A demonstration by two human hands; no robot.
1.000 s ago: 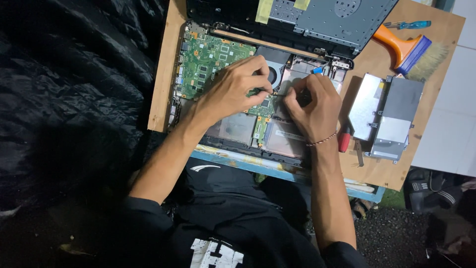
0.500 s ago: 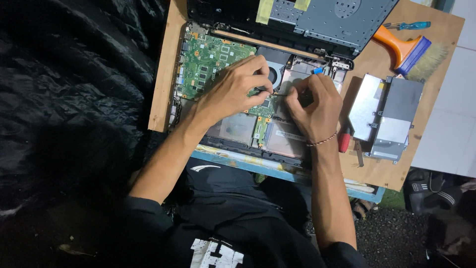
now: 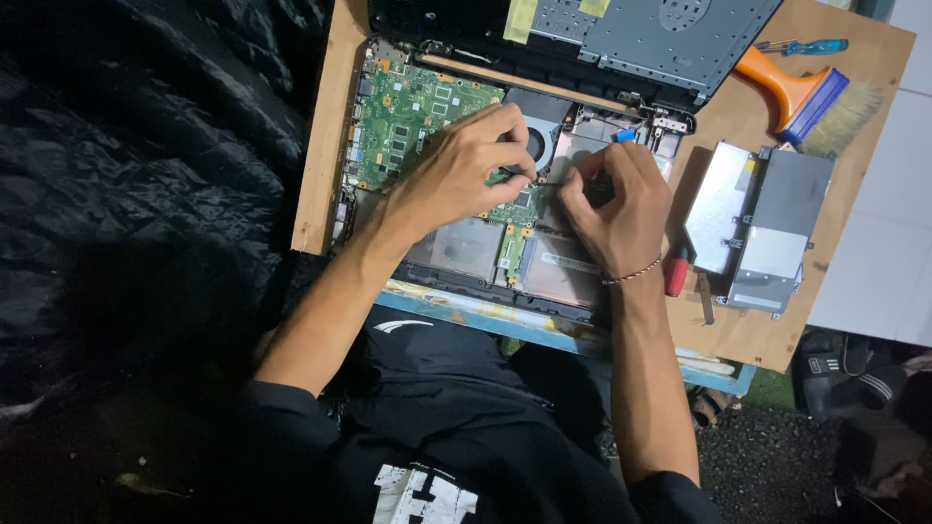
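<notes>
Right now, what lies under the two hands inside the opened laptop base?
Under the left hand shows green circuit board and a black fan; silver panels sit nearer. What the right hand covers is hidden.

Your bench (image 3: 748, 335) is a bare wooden board with a blue-painted front edge. Directly on it, filling its left and middle, lies the opened laptop (image 3: 456, 243), its green circuit board exposed. To the right of the laptop lie two flat silver metal drive caddies (image 3: 762, 228) side by side, touching. At the far right corner rests a brush (image 3: 801, 97) with an orange handle and blue ferrule, and just beyond it a small blue-handled screwdriver (image 3: 811, 46). Near the front edge lies a red-handled tool (image 3: 677, 277), just beside the caddies.
</notes>
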